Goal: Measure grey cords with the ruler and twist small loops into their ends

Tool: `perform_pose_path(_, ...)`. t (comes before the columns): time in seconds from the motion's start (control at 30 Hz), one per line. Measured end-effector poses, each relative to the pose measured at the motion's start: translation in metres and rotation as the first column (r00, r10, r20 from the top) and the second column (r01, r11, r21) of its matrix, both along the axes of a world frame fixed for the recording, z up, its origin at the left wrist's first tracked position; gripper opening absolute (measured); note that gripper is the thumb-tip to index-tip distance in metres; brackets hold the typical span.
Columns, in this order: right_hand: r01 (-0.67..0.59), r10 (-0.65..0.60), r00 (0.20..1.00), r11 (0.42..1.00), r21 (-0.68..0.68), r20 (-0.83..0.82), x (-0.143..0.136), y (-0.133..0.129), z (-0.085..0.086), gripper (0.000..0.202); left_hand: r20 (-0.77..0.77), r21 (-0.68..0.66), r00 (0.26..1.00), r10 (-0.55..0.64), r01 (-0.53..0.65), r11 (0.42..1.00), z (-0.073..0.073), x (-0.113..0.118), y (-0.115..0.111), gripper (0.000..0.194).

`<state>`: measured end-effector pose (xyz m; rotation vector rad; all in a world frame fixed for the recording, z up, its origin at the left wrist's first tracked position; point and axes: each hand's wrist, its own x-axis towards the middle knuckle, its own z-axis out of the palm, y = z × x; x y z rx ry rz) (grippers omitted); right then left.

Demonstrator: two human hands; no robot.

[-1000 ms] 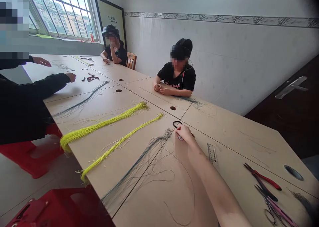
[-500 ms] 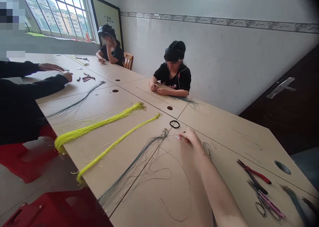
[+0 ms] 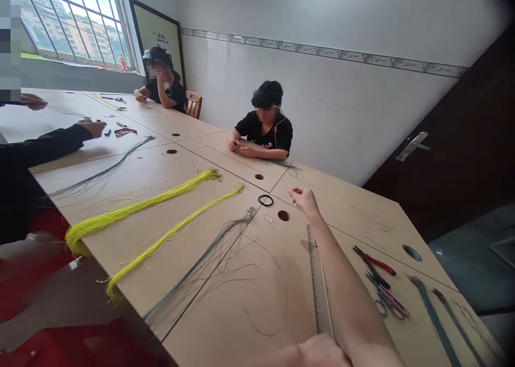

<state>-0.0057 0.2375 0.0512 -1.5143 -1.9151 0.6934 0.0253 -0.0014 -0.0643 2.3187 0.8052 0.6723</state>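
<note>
Right hand (image 3: 304,202) moved away from label (image 3: 268,219), fingertips pinched narrow, left hand (image 3: 324,352) by ruler (image 3: 314,281), grip unclear

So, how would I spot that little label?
On the tan table, find the round hole nearest the camera wearer's right hand. Just left of it, nearer than the black loop, lies the label: white, rectangular, red-bordered, unlike hole or loop.

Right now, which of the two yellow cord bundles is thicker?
The yellow bundle nearest the window side, thick yellow bundle: it is visibly fuller, while the thinner yellow bundle lies beside the grey-green strands.
</note>
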Motion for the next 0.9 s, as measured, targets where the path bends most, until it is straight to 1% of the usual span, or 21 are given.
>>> perform_pose_path(0.07, -0.022, 0.040, 0.993, 0.986, 0.164, -0.107, -0.001, -0.012, 0.034, 0.024, -0.022, -0.004, 0.999, 0.032, -0.032, 0.999, -0.003, 0.003, 0.005, 0.017)
perform_pose_path(0.13, -0.037, 0.109, 0.974, 0.942, 0.333, -0.200, -0.005, -0.029, 0.070, 0.022, -0.046, -0.010, 0.997, 0.064, -0.065, 0.998, -0.006, 0.005, 0.008, 0.019)
perform_pose_path(0.23, -0.026, 0.221, 0.928, 0.840, 0.542, -0.298, -0.007, -0.064, 0.126, 0.019, -0.047, -0.009, 0.994, 0.100, -0.101, 0.995, -0.006, 0.005, 0.012, 0.019)
perform_pose_path(0.3, 0.010, 0.280, 0.895, 0.766, 0.642, -0.348, 0.001, -0.092, 0.161, 0.016, -0.012, -0.008, 0.992, 0.122, -0.123, 0.992, -0.004, 0.001, 0.014, 0.019)
perform_pose_path(0.37, 0.044, 0.368, 0.845, 0.675, 0.737, -0.388, 0.019, -0.123, 0.187, 0.011, 0.043, -0.016, 0.987, 0.154, -0.153, 0.988, -0.002, -0.003, 0.015, 0.021)
perform_pose_path(0.43, 0.083, 0.469, 0.777, 0.585, 0.807, -0.420, 0.044, -0.155, 0.201, 0.008, 0.114, -0.034, 0.975, 0.191, -0.188, 0.982, 0.000, -0.007, 0.015, 0.023)
perform_pose_path(0.47, 0.103, 0.509, 0.744, 0.553, 0.827, -0.433, 0.058, -0.171, 0.203, 0.008, 0.156, -0.046, 0.966, 0.208, -0.203, 0.978, 0.000, -0.009, 0.015, 0.025)
perform_pose_path(0.5, 0.113, 0.536, 0.723, 0.532, 0.839, -0.437, 0.072, -0.186, 0.201, 0.009, 0.201, -0.058, 0.953, 0.227, -0.219, 0.974, 0.001, -0.010, 0.015, 0.026)
perform_pose_path(0.53, 0.116, 0.551, 0.711, 0.521, 0.846, -0.437, 0.087, -0.200, 0.197, 0.009, 0.250, -0.070, 0.936, 0.247, -0.237, 0.969, 0.002, -0.011, 0.014, 0.028)
perform_pose_path(0.57, 0.108, 0.544, 0.717, 0.531, 0.840, -0.436, 0.102, -0.214, 0.191, 0.009, 0.304, -0.083, 0.913, 0.271, -0.258, 0.963, 0.004, -0.011, 0.014, 0.029)
perform_pose_path(0.6, 0.092, 0.524, 0.731, 0.558, 0.825, -0.436, 0.117, -0.227, 0.183, 0.009, 0.362, -0.096, 0.882, 0.300, -0.285, 0.954, 0.008, -0.011, 0.014, 0.031)
perform_pose_path(0.63, 0.065, 0.494, 0.752, 0.604, 0.794, -0.437, 0.131, -0.238, 0.173, 0.009, 0.425, -0.111, 0.842, 0.332, -0.316, 0.942, 0.014, -0.010, 0.014, 0.033)
perform_pose_path(0.67, 0.039, 0.450, 0.777, 0.664, 0.747, -0.441, 0.144, -0.249, 0.162, 0.009, 0.491, -0.126, 0.791, 0.364, -0.348, 0.929, 0.022, -0.009, 0.014, 0.035)
perform_pose_path(0.7, 0.008, 0.413, 0.799, 0.718, 0.696, -0.436, 0.157, -0.258, 0.152, 0.008, 0.557, -0.142, 0.732, 0.391, -0.380, 0.914, 0.033, -0.008, 0.014, 0.036)
perform_pose_path(0.73, -0.020, 0.384, 0.819, 0.761, 0.649, -0.425, 0.167, -0.266, 0.141, 0.009, 0.621, -0.155, 0.668, 0.410, -0.408, 0.900, 0.047, -0.007, 0.013, 0.038)
perform_pose_path(0.77, -0.045, 0.368, 0.831, 0.791, 0.610, -0.416, 0.176, -0.273, 0.131, 0.009, 0.675, -0.162, 0.608, 0.417, -0.429, 0.889, 0.063, -0.006, 0.011, 0.039)
perform_pose_path(0.8, -0.064, 0.363, 0.837, 0.808, 0.586, -0.409, 0.184, -0.278, 0.122, 0.009, 0.720, -0.159, 0.561, 0.409, -0.440, 0.884, 0.082, -0.004, 0.008, 0.039)
perform_pose_path(0.83, -0.077, 0.363, 0.838, 0.818, 0.570, -0.407, 0.190, -0.283, 0.114, 0.009, 0.751, -0.145, 0.533, 0.389, -0.442, 0.885, 0.101, -0.002, 0.004, 0.036)
perform_pose_path(0.87, -0.085, 0.360, 0.837, 0.830, 0.552, -0.412, 0.194, -0.286, 0.108, 0.008, 0.770, -0.122, 0.527, 0.360, -0.432, 0.893, 0.122, 0.000, -0.002, 0.033)
perform_pose_path(0.9, -0.090, 0.359, 0.834, 0.838, 0.539, -0.419, 0.197, -0.289, 0.103, 0.007, 0.774, -0.094, 0.542, 0.328, -0.413, 0.906, 0.142, 0.002, -0.009, 0.031)
